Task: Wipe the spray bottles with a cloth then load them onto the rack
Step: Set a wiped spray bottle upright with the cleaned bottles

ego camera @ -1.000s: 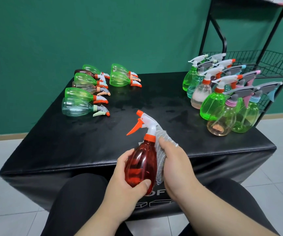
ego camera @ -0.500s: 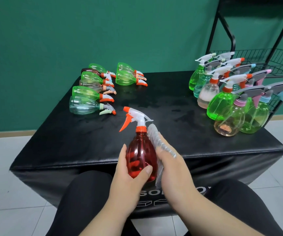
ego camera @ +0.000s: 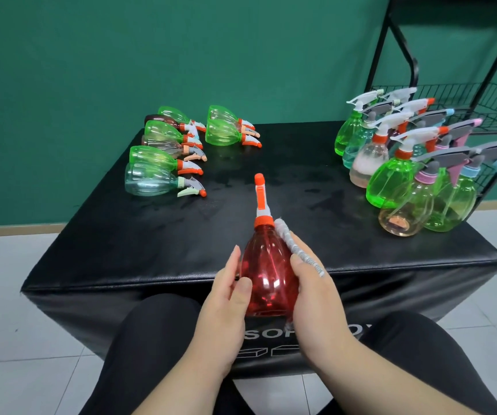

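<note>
Red bottle [ego camera: 266, 277] is sitting low in the centre of the frame, upright with its orange nozzle pointing away, over the near edge of the table [ego camera: 151, 250]. The left hand [ego camera: 226, 295] is grasping it, thumb lying across the front and fingers going round the back. The right hand [ego camera: 310, 295] is pressing the cloth [ego camera: 298, 250] against the bottle's right side, thumb curling onto the front, so it is gripping cloth and bottle together.

The wipe is looking only partly done. The cloth is covering one flank while the left palm is hiding the other, so that side could get missed unless the bottle is turned. Smooth plastic may slip during that turn, and it is hanging above the person's lap and the floor, not above the tabletop.

Lying bottles [ego camera: 163, 163] are waiting at the upper left of the table. Standing bottles [ego camera: 405, 175] are crowding its right edge, just in front of the rack [ego camera: 480, 94] at the upper right. That cluster is standing between the hands and the wire shelf, so a low reach across could be knocking some over; lifting above their triggers seems safer.
</note>
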